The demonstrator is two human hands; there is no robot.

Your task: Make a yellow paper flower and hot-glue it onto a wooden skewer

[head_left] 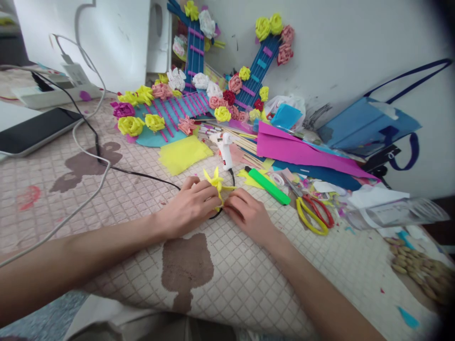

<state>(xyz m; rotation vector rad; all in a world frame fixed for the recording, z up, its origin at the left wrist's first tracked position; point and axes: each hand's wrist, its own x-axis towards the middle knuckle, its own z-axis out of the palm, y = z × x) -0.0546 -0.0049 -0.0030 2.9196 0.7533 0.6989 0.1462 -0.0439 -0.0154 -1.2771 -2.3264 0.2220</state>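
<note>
Between my two hands, near the middle of the table, is a yellow paper flower (214,180) with pointed petals. My left hand (194,203) has its fingers bent around the flower's base and holds it. Just to the right, my right hand (249,212) has thumb and fingertips pinched together beside the flower's lower part; whatever is between them is too small to make out. A white hot glue gun (224,150) stands behind the flower, its black cord running down behind my hands. Yellow crepe paper (185,154) lies behind my left hand.
Blue guitar-shaped crafts (170,113) with paper flowers stand at the back. Right of my hands lie a green marker (269,185), scissors (313,215), a magenta sheet (302,149) and scraps. A phone (39,130), a power strip (53,94) and cables occupy the left; a blue bag (369,123) leans at right.
</note>
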